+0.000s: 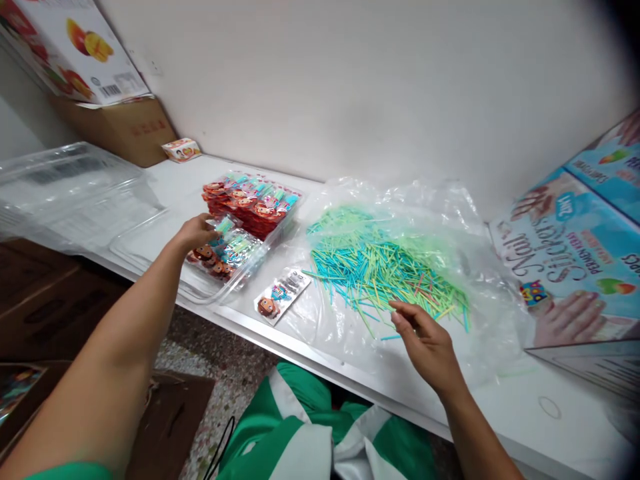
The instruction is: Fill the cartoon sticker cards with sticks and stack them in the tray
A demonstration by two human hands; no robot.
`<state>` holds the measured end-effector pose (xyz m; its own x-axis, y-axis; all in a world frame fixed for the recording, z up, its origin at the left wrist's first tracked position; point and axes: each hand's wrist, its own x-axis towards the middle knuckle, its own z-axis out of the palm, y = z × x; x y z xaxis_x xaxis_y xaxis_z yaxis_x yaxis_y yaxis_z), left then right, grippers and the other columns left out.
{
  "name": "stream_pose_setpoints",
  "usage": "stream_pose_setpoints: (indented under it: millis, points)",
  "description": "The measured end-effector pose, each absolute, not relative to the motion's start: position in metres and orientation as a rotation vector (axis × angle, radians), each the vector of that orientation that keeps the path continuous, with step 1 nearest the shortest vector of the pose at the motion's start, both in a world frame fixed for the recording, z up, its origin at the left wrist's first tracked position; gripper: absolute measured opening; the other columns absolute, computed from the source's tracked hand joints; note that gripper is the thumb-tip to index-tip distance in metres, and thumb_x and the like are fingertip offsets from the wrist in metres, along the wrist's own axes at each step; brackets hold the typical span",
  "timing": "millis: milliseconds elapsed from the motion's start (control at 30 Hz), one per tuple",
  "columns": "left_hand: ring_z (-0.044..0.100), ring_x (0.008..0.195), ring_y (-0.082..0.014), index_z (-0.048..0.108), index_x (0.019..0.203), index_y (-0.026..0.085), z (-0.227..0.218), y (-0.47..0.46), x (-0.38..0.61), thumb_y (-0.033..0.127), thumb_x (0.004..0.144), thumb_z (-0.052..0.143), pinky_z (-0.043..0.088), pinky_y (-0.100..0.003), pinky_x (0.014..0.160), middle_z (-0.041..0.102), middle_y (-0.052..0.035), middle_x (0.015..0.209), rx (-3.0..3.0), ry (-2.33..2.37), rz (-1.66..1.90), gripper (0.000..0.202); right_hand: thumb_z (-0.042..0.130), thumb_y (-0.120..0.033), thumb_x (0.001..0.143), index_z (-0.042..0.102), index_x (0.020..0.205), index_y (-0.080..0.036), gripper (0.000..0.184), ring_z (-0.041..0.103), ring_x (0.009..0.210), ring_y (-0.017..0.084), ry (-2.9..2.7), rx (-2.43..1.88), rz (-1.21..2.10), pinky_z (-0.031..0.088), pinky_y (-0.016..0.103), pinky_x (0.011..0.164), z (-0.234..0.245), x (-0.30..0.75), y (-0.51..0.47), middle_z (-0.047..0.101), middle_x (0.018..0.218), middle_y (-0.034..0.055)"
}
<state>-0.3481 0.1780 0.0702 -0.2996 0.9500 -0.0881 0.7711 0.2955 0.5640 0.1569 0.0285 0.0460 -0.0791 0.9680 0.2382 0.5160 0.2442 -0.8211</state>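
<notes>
My left hand (197, 232) reaches into a clear plastic tray (250, 269), its fingers closed at the edge of a shiny packet (220, 257) with a cartoon figure; the fingertips are partly hidden. Behind it in the same tray stand rows of red-edged cartoon packets (250, 203). A single packet (283, 297) lies flat on the table in front of the tray. My right hand (425, 343) hovers at the near edge of a pile of thin green and blue sticks (380, 267). Its thumb and fingers are loosely curved, slightly apart, with nothing visible between them.
The sticks lie on and partly under a clear plastic bag (480, 287). Blue printed boxes (565, 253) stand at the right. Empty clear containers (65, 193) and stacked cartons (120, 127) are at the left, with a small box (183, 150) by the wall. Brown cartons (170, 427) sit below the table.
</notes>
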Motion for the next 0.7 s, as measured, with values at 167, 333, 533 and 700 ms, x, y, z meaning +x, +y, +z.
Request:
stream_pose_setpoints:
  millis: [167,333,533,700]
  points:
    - [0.059,0.077,-0.0187,0.054,0.119,0.014,0.070,0.188,-0.356,0.031,0.060,0.073,0.040,-0.024,0.072,0.067,-0.0064,0.095,1.642,2.319,0.329,0.064,0.052,-0.031,0.085,0.060,0.103,-0.024,0.022,0.059,0.085,0.017,-1.757,-1.403,0.690,0.048,0.028,0.073,0.046,0.159,0.029,0.061,0.100,0.0048]
    - [0.059,0.084,-0.0188,0.061,0.106,0.014,0.091,0.145,-0.290,0.037,0.080,0.050,0.041,-0.024,0.074,0.066,-0.0061,0.098,1.894,2.276,0.801,0.037,0.050,-0.030,0.086,0.062,0.101,-0.023,0.020,0.058,0.083,0.017,-1.790,-1.386,0.699,0.047,0.029,0.072,0.040,0.156,0.030,0.062,0.095,0.0044]
    - [0.056,0.095,-0.0229,0.062,0.101,0.018,0.045,0.083,-0.162,0.041,0.083,0.045,0.041,-0.029,0.077,0.064,-0.0084,0.101,2.229,1.736,0.416,0.033,0.047,-0.031,0.087,0.062,0.100,-0.022,0.022,0.059,0.080,0.017,-1.854,-1.338,0.732,0.047,0.030,0.073,0.042,0.136,0.032,0.063,0.092,0.0050]
    - [0.055,0.093,-0.0287,0.057,0.103,0.014,-0.008,0.102,-0.159,0.048,0.071,0.057,0.039,-0.031,0.069,0.062,-0.0147,0.099,1.914,2.196,0.160,0.047,0.046,-0.031,0.088,0.061,0.101,-0.023,0.022,0.058,0.083,0.016,-1.864,-1.346,0.761,0.047,0.028,0.074,0.044,0.146,0.026,0.062,0.094,0.0049]
